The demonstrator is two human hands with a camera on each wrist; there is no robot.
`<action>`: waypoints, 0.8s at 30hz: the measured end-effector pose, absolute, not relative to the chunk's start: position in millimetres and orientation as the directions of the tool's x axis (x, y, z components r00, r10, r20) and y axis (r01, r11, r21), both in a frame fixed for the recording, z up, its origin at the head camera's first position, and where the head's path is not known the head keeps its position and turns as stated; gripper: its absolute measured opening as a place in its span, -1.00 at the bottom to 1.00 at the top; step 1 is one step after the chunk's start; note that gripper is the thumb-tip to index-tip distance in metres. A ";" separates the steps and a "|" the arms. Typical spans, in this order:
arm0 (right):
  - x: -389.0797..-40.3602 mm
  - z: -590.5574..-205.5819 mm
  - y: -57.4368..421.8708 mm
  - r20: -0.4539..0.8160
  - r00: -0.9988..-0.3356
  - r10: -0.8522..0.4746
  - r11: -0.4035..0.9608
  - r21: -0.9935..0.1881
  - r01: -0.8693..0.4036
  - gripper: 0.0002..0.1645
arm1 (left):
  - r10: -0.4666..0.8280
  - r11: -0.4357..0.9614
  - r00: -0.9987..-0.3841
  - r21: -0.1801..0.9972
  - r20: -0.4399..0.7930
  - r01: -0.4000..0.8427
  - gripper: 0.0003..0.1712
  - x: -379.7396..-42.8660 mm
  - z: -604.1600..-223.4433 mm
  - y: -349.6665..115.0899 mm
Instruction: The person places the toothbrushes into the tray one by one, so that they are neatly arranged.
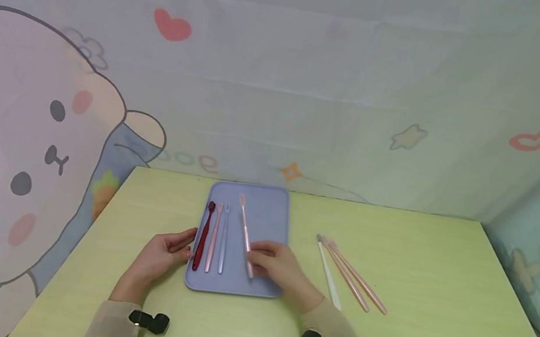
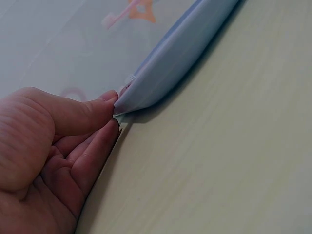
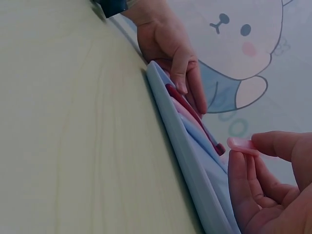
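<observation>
well, right fingers (image 3: 241,183) pinch a slim pink toothbrush (image 1: 245,230), left fingers (image 2: 80,117) a blue tray (image 1: 270,216).

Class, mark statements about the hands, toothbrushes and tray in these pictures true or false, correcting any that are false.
1. The right hand holds a pink toothbrush. True.
2. The left hand is away from the tray. False: the left hand pinches the edge of the tray.
3. A dark red toothbrush lies on the tray. True.
4. The white toothbrush lies on the tray. False: the white toothbrush lies on the table.
</observation>
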State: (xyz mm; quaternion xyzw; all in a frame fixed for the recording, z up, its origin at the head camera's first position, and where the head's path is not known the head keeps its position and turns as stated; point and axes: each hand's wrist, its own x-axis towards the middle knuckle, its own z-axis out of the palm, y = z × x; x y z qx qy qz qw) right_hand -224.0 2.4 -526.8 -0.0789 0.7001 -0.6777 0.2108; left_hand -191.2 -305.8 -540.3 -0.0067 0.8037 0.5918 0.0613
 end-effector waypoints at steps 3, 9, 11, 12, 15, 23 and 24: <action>-224.6 -528.5 -2.1 -0.192 -0.894 -0.404 0.055 -0.981 0.186 -0.52 | 0.063 0.288 -0.993 0.954 -0.101 -0.079 -0.32 -190.7 -539.6 -305.9; -223.9 -532.8 -10.6 -0.210 -0.889 -0.407 0.033 -0.976 0.215 -0.53 | 0.060 0.284 -0.992 0.955 -0.111 -0.090 -0.32 -191.2 -541.7 -305.6; -223.7 -534.3 -13.0 -0.212 -0.888 -0.407 0.023 -0.975 0.222 -0.53 | 0.058 0.290 -0.992 0.953 -0.114 -0.093 -0.31 -191.8 -542.9 -305.5; -223.7 -534.9 -14.0 -0.211 -0.889 -0.407 0.020 -0.975 0.222 -0.53 | 0.051 0.288 -0.992 0.953 -0.117 -0.098 -0.31 -192.2 -543.5 -305.5; -224.2 -537.1 -16.6 -0.211 -0.890 -0.404 0.017 -0.975 0.223 -0.53 | 0.048 0.292 -0.992 0.951 -0.119 -0.100 -0.31 -193.0 -544.5 -305.9; -224.1 -539.0 -22.5 -0.201 -0.910 -0.362 0.020 -0.978 0.208 -0.55 | 0.062 0.292 -0.993 0.953 -0.104 -0.081 -0.31 -191.7 -542.5 -305.7; -223.9 -538.8 -23.6 -0.198 -0.913 -0.355 0.022 -0.979 0.204 -0.55 | 0.064 0.290 -0.993 0.954 -0.103 -0.080 -0.31 -191.3 -542.3 -305.7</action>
